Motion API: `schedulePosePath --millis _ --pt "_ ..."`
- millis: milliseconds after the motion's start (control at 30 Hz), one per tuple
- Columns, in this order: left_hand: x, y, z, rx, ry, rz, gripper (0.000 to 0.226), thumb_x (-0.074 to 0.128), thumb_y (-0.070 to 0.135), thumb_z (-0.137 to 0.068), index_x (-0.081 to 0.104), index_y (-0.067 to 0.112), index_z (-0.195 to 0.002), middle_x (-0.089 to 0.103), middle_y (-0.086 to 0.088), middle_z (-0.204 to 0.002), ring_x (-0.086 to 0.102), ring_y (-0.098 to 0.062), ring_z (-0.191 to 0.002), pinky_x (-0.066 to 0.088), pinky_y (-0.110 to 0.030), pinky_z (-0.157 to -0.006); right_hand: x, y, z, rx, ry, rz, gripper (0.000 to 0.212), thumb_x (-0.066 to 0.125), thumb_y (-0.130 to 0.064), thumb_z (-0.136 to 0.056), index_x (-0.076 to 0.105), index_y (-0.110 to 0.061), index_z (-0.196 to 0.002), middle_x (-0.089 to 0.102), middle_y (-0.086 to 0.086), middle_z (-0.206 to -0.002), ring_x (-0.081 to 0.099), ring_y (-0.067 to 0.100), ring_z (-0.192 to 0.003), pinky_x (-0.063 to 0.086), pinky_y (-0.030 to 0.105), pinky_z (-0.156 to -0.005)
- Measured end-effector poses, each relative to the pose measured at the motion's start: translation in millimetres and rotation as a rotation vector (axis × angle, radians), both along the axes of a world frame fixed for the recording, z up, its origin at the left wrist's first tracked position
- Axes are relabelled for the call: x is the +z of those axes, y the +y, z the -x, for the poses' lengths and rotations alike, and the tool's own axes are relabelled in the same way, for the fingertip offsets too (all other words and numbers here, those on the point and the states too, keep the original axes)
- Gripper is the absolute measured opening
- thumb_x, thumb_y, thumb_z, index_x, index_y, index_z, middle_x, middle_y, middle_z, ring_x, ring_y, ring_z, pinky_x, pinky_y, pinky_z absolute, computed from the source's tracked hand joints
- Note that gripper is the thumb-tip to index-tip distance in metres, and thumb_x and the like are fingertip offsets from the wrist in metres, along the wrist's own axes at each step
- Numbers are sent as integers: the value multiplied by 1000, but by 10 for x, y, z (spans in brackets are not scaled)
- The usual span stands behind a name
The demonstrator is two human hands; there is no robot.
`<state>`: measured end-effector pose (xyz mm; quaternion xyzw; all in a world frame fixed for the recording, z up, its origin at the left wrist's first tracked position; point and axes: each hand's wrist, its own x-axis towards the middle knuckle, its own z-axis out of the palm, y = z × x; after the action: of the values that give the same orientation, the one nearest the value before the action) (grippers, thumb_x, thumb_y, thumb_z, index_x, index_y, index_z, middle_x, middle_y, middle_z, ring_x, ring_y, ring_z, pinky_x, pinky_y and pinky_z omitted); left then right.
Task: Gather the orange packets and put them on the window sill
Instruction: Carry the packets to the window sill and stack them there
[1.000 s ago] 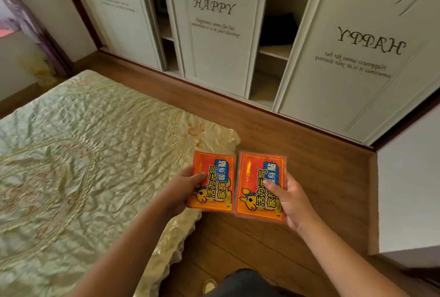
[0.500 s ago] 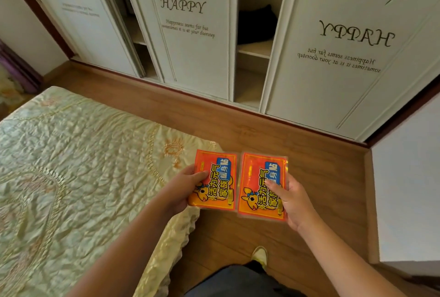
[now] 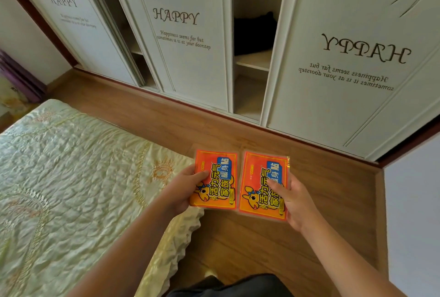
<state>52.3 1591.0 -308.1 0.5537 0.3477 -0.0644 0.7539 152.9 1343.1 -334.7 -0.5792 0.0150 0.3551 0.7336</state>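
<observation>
I hold two orange packets side by side in front of me, above the wooden floor at the bed's corner. My left hand point(image 3: 183, 189) grips the left orange packet point(image 3: 217, 173) by its left edge, thumb on its face. My right hand point(image 3: 294, 201) grips the right orange packet point(image 3: 258, 177) at its lower right, thumb across the print. Both packets carry a blue label and a cartoon animal. Their inner edges nearly touch. No window sill is in view.
A bed with a pale green quilted cover point(image 3: 71, 177) fills the left. White sliding wardrobe doors point(image 3: 190, 58) with "HAPPY" lettering stand ahead, with an open gap showing shelves point(image 3: 253, 61). A white wall or cabinet side point(image 3: 414, 213) is on the right. Wooden floor point(image 3: 321, 201) runs between.
The view has swung right and nearer to the wardrobe; less bed and curtain show on the left. Both hands keep the same hold on the packets.
</observation>
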Motion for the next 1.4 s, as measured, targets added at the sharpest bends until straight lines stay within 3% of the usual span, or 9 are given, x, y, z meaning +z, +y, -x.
schedulePosePath --millis 133,267,333,633,767,933,1067,1233,1400 --pt "-70 218 -321 10 -1 11 18 54 14 -100 64 14 -114 81 -10 -90 78 -25 -75 63 -37 -58 -35 195 -365 5 36 -1 30 69 -27 -83 67 -25 -113 78 10 -105 76 31 -93 62 41 -64" --pt "-162 523 -733 5 -8 -6 20 54 16 -99 63 16 -118 78 -15 -103 76 -28 -82 64 -42 -70 -97 465 -791 9 60 43 20 56 -26 -98 67 -24 -113 78 11 -105 76 32 -93 62 43 -66" --pt "-183 701 -949 1 -17 -7 20 56 17 -99 63 18 -117 79 -13 -103 77 -28 -82 64 -42 -69 -93 644 -1022 19 47 69 21 54 -26 -99 67 -24 -115 78 12 -106 76 31 -93 62 43 -66" --pt "-104 1406 -1737 -7 -57 -6 18 57 18 -98 65 21 -114 80 -11 -99 77 -28 -83 64 -42 -67 -18 1378 -1866 -3 28 64 22 58 -27 -96 66 -22 -116 78 13 -104 76 33 -90 62 43 -63" --pt "-72 1589 -2034 4 -64 0 19 56 18 -99 65 20 -115 79 -13 -103 77 -31 -87 64 -46 -73 -47 1538 -2164 1 42 55 20 58 -29 -97 68 -25 -113 78 12 -104 76 33 -90 61 42 -63" --pt "-145 1652 -2445 20 -49 27 20 55 16 -99 64 18 -117 79 -14 -103 77 -32 -89 63 -41 -67 -116 1661 -2653 9 48 50 20 58 -27 -96 70 -24 -112 77 14 -106 76 34 -90 61 44 -64" --pt "-208 1682 -2851 53 -26 7 20 56 19 -99 63 19 -118 79 -13 -104 76 -32 -92 63 -41 -68 -166 1746 -3156 78 48 58 18 57 -31 -97 72 -30 -106 78 13 -105 75 35 -92 61 45 -66" --pt "-177 1717 -3354 160 0 10 22 58 20 -97 62 19 -119 79 -13 -104 76 -33 -94 62 -42 -72 -119 1915 -3894 184 28 69 21 55 -30 -99 66 -25 -116 78 14 -103 76 34 -89 62 43 -65" --pt "-141 1814 -3612 271 15 0 23 60 21 -96 62 20 -119 78 -13 -105 76 -34 -94 62 -44 -72 -45 2185 -4417 298 9 62 18 55 -28 -99 72 -32 -103 79 9 -98 77 30 -86 61 40 -61"
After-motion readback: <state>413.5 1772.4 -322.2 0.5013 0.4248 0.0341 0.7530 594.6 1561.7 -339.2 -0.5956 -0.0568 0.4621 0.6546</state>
